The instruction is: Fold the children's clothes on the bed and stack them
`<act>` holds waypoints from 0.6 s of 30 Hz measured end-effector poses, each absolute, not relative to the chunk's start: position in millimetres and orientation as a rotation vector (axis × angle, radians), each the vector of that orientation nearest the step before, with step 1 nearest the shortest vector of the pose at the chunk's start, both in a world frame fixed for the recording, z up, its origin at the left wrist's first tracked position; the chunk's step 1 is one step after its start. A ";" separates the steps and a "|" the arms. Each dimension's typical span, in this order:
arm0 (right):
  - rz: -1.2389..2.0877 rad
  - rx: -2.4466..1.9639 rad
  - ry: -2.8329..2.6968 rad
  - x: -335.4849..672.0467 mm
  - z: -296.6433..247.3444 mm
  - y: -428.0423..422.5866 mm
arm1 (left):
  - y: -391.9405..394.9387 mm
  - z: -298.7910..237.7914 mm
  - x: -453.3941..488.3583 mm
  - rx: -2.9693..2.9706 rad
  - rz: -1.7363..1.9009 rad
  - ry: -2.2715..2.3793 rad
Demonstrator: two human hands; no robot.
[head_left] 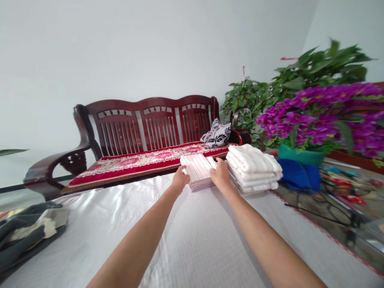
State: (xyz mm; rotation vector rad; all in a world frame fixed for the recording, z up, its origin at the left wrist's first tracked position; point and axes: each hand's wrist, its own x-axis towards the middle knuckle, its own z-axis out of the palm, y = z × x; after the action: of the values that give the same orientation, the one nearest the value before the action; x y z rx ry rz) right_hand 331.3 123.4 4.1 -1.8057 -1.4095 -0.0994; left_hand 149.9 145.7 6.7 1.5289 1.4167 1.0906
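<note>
Both arms reach far across a table covered with a white cloth (186,240). My left hand (181,178) grips the left near edge of a folded pink-and-white striped cloth (198,170) at the table's far edge. My right hand (221,175) rests with fingers curled on the same cloth's right side. Right beside that hand stands a stack of folded white cloths (253,166), touching or almost touching it.
A dark red wooden bench (144,128) with a red flowered cushion and a black-and-white pillow (216,135) stands behind the table. Purple flowers in a green pot (318,120), a blue cloth (297,174), cables and pens lie at right. Dark clothes (27,232) sit at left.
</note>
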 end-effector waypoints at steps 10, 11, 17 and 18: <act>-0.189 -1.852 -2.156 323.8 10.8 132.1 | 150.7 -9.8 165.3 2.503 0.655 1.595; -0.127 -1.893 -2.157 325.8 7.7 135.2 | 153.7 -13.2 166.2 2.496 0.603 1.592; -0.019 -1.882 -2.121 334.2 8.6 139.0 | 150.6 -15.5 155.1 2.463 0.559 1.580; -0.024 -1.881 -2.111 333.9 12.3 135.7 | 143.3 -14.6 148.4 2.444 0.564 1.600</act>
State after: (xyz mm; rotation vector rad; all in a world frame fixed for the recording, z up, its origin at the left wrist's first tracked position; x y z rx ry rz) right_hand 333.9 135.7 12.3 -1.8811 -2.1110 -0.0235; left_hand 148.4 143.3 -14.6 2.4439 1.6003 0.5640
